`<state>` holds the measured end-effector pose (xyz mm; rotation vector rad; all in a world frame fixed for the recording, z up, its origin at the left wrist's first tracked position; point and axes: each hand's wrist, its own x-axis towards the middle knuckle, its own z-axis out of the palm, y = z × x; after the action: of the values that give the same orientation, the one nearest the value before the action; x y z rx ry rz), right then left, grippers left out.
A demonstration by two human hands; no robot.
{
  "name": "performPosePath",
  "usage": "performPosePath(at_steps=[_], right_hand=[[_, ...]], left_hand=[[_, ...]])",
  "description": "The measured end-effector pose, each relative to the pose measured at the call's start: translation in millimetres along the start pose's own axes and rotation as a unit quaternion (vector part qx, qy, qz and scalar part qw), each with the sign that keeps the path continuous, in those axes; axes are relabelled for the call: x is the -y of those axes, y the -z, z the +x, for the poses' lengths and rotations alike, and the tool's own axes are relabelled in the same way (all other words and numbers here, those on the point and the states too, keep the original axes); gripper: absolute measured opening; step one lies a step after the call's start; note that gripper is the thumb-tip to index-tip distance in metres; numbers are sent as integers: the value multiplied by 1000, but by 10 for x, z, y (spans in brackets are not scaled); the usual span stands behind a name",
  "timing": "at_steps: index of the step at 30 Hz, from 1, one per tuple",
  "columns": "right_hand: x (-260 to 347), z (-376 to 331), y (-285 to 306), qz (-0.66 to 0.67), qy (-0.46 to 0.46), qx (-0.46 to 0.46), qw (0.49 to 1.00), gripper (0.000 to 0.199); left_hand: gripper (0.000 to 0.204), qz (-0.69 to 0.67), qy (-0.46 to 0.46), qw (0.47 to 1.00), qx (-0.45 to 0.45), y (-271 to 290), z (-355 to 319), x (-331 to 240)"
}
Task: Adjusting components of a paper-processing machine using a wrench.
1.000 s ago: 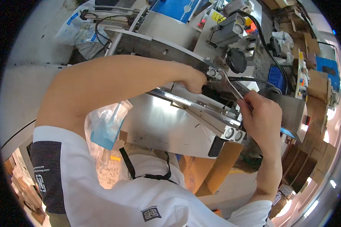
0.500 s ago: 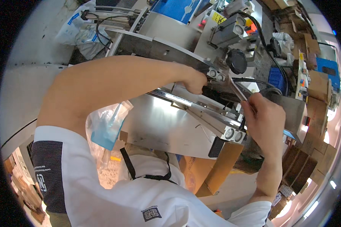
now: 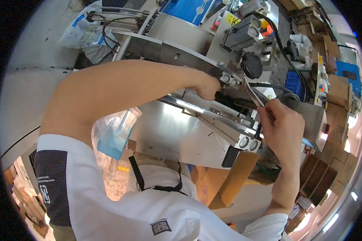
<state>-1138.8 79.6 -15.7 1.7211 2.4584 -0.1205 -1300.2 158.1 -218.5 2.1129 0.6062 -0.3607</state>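
Slanting wrench (image 3: 251, 93), head up-left, handle in right hand (image 3: 283, 130)

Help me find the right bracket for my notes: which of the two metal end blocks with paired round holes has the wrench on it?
The upper end block, beside the left hand. The wrench in the right hand reaches it; the lower block is untouched.

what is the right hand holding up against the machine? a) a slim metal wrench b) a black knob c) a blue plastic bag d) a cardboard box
a: the right hand grips a slim metal wrench whose far end reaches the machine's roller block, beside the left hand.
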Motion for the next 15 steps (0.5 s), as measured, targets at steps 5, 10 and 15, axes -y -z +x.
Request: performPosePath(at_steps=[5, 10, 15], right_hand=[[-34, -17, -48, -18, 19, 4, 1000, 20], [-46, 12, -93, -19, 27, -7, 999, 20], [-17, -15, -3, -9, -10, 7, 1000, 20]], left_hand=[[51, -10, 14, 1000, -4, 16, -13, -53], [51, 15, 4, 1000, -3, -8, -1, -23], [49, 18, 9, 1000, 11, 44, -48, -76]])
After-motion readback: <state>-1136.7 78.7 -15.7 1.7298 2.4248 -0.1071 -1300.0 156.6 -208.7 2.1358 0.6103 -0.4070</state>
